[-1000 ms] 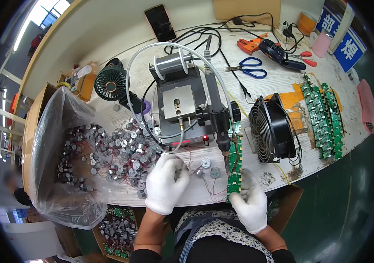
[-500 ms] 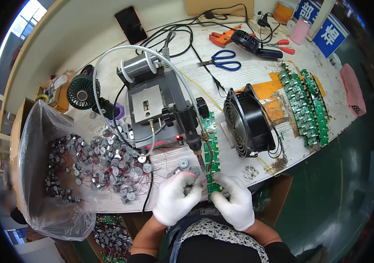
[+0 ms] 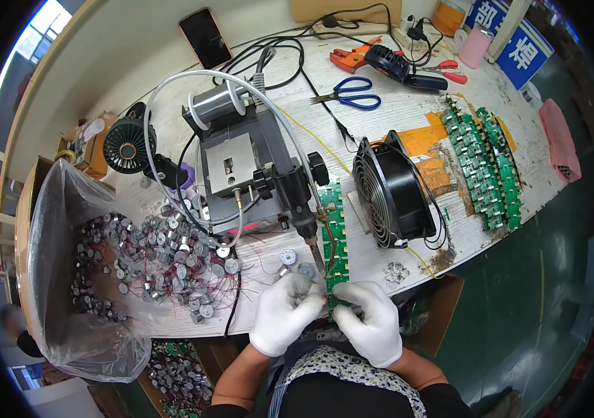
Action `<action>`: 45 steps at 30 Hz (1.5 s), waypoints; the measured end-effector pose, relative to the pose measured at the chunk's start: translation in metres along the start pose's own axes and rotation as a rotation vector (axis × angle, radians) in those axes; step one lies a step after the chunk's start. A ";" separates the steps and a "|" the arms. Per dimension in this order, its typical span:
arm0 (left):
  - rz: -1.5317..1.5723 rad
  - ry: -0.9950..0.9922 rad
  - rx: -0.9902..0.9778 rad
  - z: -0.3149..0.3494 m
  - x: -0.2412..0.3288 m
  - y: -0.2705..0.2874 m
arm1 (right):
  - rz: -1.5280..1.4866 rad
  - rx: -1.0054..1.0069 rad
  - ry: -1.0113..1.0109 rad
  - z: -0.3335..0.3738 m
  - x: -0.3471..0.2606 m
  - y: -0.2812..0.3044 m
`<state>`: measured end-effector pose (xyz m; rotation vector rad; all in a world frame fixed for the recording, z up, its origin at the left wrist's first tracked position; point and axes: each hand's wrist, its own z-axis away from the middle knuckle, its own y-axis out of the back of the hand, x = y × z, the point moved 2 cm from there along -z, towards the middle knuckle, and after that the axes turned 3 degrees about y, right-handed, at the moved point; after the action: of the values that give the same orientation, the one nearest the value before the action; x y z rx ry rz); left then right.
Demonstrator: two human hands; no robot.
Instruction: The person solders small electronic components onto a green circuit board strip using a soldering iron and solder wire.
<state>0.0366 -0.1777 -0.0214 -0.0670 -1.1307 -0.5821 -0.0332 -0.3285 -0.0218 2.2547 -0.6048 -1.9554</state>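
A long green circuit board strip (image 3: 337,244) lies under the tip of a soldering iron (image 3: 311,240) clamped in a bench stand. Over the strip's near end, my white-gloved left hand (image 3: 286,315) is closed, thumb and fingers pinched at the left edge. From the other side, my gloved right hand (image 3: 370,324) pinches over the same end, its fingertips close to the left ones. Whatever lies between the fingers is too small or hidden to make out. Just beyond my left hand are two small round motors (image 3: 288,257), one partly behind the other.
Many wired motors (image 3: 172,258) spill from a plastic-lined box (image 3: 46,279) at left. A solder spool (image 3: 219,104) tops the soldering machine. To the right stand a black fan (image 3: 394,191) and rows of green boards (image 3: 474,167). Blue scissors (image 3: 353,94) lie farther back.
My left hand has shifted a little right, bringing its fingertips to the board strip and nearer the right hand's. The right hand has barely moved. The whole view has shifted slightly.
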 end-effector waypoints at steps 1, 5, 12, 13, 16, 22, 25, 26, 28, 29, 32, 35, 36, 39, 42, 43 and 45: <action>0.060 -0.005 0.009 -0.002 -0.006 -0.001 | -0.049 0.012 -0.092 0.002 -0.001 -0.001; 0.231 -0.013 0.011 -0.003 -0.009 -0.004 | -0.177 0.054 -0.221 0.010 0.004 -0.006; 0.365 0.067 -0.009 -0.003 -0.006 -0.007 | -0.218 0.064 -0.178 0.009 0.010 -0.008; 0.437 0.083 -0.007 -0.003 -0.006 -0.009 | -0.249 0.068 -0.205 0.009 0.011 -0.009; 0.510 0.080 0.009 -0.001 -0.004 -0.012 | -0.270 0.084 -0.218 0.008 0.011 -0.010; 0.526 0.041 0.088 -0.002 -0.005 -0.014 | -0.282 0.093 -0.243 0.002 0.011 -0.013; 0.524 0.038 0.127 -0.003 -0.005 -0.015 | -0.294 0.100 -0.264 -0.001 0.009 -0.013; 0.524 0.036 0.134 -0.004 -0.005 -0.015 | -0.295 0.106 -0.266 -0.002 0.007 -0.013; 0.523 0.031 0.138 -0.004 -0.004 -0.014 | -0.316 0.116 -0.267 -0.002 0.008 -0.013; 0.523 0.026 0.143 -0.003 -0.003 -0.014 | -0.337 0.125 -0.268 -0.002 0.008 -0.014; 0.515 0.025 0.186 -0.003 0.002 -0.014 | -0.294 0.137 -0.228 -0.006 0.002 -0.012; 0.469 -0.031 0.218 -0.002 0.002 -0.014 | -0.221 0.139 -0.150 -0.009 -0.001 -0.010; 0.468 -0.031 0.218 -0.002 0.001 -0.014 | -0.222 0.139 -0.150 -0.010 0.000 -0.010; 0.419 -0.113 0.235 0.000 0.001 -0.013 | -0.113 0.154 -0.004 -0.012 -0.002 -0.010; 0.398 -0.124 0.247 -0.001 0.000 -0.014 | -0.141 0.158 -0.058 -0.010 0.000 -0.011; 0.420 -0.126 0.240 -0.001 -0.001 -0.015 | -0.136 0.150 -0.083 -0.010 0.001 -0.011; 0.442 -0.129 0.232 -0.001 -0.002 -0.015 | -0.131 0.143 -0.109 -0.009 0.000 -0.011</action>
<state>0.0304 -0.1902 -0.0269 -0.1513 -1.2542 -0.0527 -0.0219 -0.3198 -0.0241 2.3375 -0.6431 -2.1742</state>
